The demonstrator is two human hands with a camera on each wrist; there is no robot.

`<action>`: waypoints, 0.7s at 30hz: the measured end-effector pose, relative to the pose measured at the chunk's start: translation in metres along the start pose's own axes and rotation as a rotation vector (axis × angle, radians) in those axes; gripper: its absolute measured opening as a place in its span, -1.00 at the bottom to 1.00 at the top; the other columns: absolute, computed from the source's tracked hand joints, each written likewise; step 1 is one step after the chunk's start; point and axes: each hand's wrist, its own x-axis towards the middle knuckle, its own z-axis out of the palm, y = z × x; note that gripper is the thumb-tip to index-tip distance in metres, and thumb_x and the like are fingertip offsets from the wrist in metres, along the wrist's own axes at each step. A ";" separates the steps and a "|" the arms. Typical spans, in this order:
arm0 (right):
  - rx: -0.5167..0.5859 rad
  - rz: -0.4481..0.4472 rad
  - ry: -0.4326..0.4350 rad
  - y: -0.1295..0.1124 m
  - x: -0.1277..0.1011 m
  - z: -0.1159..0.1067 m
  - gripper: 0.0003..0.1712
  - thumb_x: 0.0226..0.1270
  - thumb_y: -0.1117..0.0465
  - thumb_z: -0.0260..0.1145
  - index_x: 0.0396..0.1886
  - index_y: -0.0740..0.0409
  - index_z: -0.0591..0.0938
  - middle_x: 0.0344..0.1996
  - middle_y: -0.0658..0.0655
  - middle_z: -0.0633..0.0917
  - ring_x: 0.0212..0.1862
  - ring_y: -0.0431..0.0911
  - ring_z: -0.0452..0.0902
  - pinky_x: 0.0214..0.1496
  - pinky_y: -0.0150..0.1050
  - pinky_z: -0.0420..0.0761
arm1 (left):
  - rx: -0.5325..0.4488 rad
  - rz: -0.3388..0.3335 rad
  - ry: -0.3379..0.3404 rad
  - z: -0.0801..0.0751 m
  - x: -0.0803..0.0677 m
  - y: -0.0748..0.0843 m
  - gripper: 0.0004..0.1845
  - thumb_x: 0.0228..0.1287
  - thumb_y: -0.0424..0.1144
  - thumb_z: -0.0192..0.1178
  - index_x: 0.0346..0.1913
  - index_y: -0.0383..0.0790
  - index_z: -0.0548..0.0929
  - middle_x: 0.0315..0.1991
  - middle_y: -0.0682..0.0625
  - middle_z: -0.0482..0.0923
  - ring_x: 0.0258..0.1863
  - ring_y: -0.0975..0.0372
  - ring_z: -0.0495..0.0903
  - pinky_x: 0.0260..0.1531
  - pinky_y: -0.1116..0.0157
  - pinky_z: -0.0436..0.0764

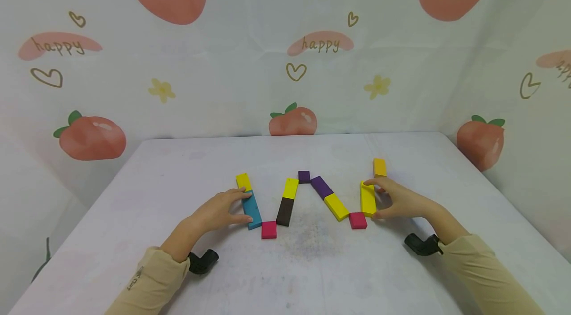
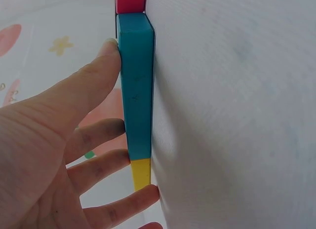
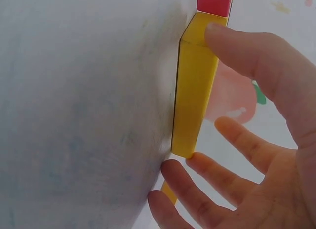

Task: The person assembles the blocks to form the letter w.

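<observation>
My left hand (image 1: 221, 212) lies along a blue block (image 1: 252, 210). In the left wrist view its thumb and fingers touch one side of that blue block, and a fingertip reaches the yellow block (image 2: 141, 173) that continues its line. My right hand (image 1: 400, 198) spans a long yellow block (image 1: 368, 199) lengthwise. In the right wrist view the thumb is on the end beside the red block (image 3: 214, 3), and a fingertip meets the other end. Behind those fingers stands an orange-yellow block (image 1: 379, 167), partly covered by the hand in the head view.
Between the hands, a zigzag of blocks lies on the white table (image 1: 312, 275): a red block (image 1: 269, 229), a black block (image 1: 285, 212), a yellow block (image 1: 290, 188), a small purple block (image 1: 304, 176), a longer purple block (image 1: 321, 186) and another yellow block (image 1: 336, 207). A printed cloth hangs behind.
</observation>
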 end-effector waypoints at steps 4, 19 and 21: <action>0.000 0.003 -0.002 0.001 0.000 0.000 -0.14 -0.02 0.10 0.48 0.25 0.27 0.30 0.23 0.38 0.34 0.13 0.26 0.38 0.19 0.23 0.43 | 0.005 0.004 0.001 0.000 0.000 0.000 -0.28 0.08 0.00 0.33 0.27 -0.27 0.41 0.30 -0.28 0.33 0.28 -0.16 0.31 0.25 -0.11 0.34; 0.006 0.010 -0.008 0.000 0.000 -0.001 -0.14 -0.01 0.10 0.47 0.26 0.27 0.29 0.23 0.40 0.33 0.14 0.28 0.37 0.19 0.25 0.41 | 0.009 0.007 0.002 0.001 0.000 0.000 -0.28 0.08 0.01 0.32 0.27 -0.26 0.41 0.30 -0.30 0.32 0.30 -0.17 0.29 0.25 -0.12 0.34; 0.003 0.007 -0.007 0.000 0.000 -0.001 -0.14 -0.01 0.11 0.47 0.26 0.28 0.29 0.23 0.40 0.33 0.14 0.28 0.37 0.19 0.25 0.42 | 0.009 0.006 0.001 0.001 0.000 0.000 -0.28 0.08 0.01 0.32 0.27 -0.26 0.41 0.30 -0.30 0.32 0.30 -0.18 0.29 0.25 -0.12 0.34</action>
